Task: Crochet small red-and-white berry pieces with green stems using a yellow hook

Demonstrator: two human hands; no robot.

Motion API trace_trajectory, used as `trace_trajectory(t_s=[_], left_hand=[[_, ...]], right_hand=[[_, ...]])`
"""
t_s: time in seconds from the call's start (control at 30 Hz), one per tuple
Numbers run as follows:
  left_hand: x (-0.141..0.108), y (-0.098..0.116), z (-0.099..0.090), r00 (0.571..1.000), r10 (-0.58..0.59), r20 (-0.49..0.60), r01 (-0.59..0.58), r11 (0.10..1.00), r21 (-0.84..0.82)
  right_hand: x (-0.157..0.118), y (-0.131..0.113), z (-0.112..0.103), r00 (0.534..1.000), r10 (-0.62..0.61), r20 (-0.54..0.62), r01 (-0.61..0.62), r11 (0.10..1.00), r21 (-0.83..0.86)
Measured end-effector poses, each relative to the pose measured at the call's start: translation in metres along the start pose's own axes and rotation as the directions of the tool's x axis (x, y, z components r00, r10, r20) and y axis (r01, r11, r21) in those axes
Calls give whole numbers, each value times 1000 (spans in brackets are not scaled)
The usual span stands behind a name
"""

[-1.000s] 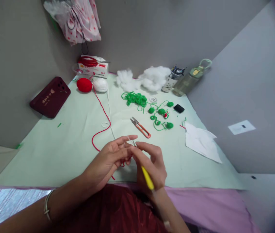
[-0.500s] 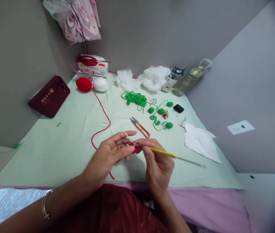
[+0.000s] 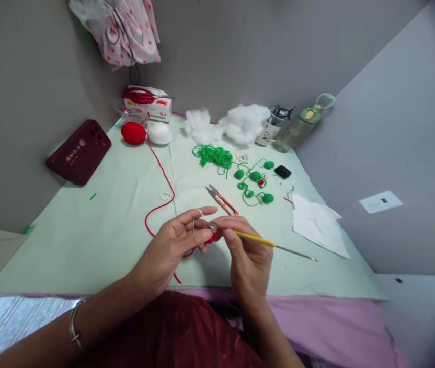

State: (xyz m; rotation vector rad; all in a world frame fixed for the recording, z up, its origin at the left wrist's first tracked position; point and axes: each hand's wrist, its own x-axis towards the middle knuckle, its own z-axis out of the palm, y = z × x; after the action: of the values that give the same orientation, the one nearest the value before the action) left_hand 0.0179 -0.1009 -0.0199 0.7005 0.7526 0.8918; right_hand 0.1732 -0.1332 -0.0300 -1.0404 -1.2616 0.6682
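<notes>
My left hand (image 3: 181,235) pinches a small red crochet piece (image 3: 212,236) between thumb and fingers, and white yarn loops over its raised index finger. In my right hand (image 3: 250,250) is a crochet hook (image 3: 253,237) with a yellow grip, held like a pen. Its near tip meets the red piece, partly hidden by my fingers, while the other metal end points right. A red strand (image 3: 159,206) and a white strand (image 3: 172,174) run from a red yarn ball (image 3: 133,133) and a white yarn ball (image 3: 158,133) toward my left hand.
Orange thread snips (image 3: 222,199) lie just beyond my hands. Farther back are tangled green yarn (image 3: 213,157), several green crocheted pieces (image 3: 254,176) and white stuffing (image 3: 245,124). A maroon phone case (image 3: 79,152) stands left; a bottle (image 3: 297,128) and white paper (image 3: 317,225) are right.
The crochet hook has shifted slightly, its free end moving a little left and up. My left hand keeps its hold on the red piece with hardly any movement.
</notes>
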Motion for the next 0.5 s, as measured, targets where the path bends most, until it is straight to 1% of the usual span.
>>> trace_trajectory(t_s=[0.03,0.1,0.17,0.23,0.37,0.5], left_hand=[[0,-1,0,1000,5,5,-5,1000,16],[-1,-2,-1,1000,6,-2,-5,999,52],[-1,-2,-3,1000,8,-12,-7,997,75],[-1,-1,-4,1000,10,-10,-10,996,85],[0,1,-3,1000,19,-9,-18,996,87],[-1,0,-4,999,42,-27,-39,993,107]], right_hand=[[-1,2,0,1000,22,-8,-22,1000,15],[-1,5,-1,995,95,-11,-93,991,100],[-1,8,-3,987,164,4,-161,964,212],[-1,10,-5,980,199,14,-195,938,287],[1,8,-6,983,181,16,-178,938,299],[-1,3,-7,993,117,26,-120,970,213]])
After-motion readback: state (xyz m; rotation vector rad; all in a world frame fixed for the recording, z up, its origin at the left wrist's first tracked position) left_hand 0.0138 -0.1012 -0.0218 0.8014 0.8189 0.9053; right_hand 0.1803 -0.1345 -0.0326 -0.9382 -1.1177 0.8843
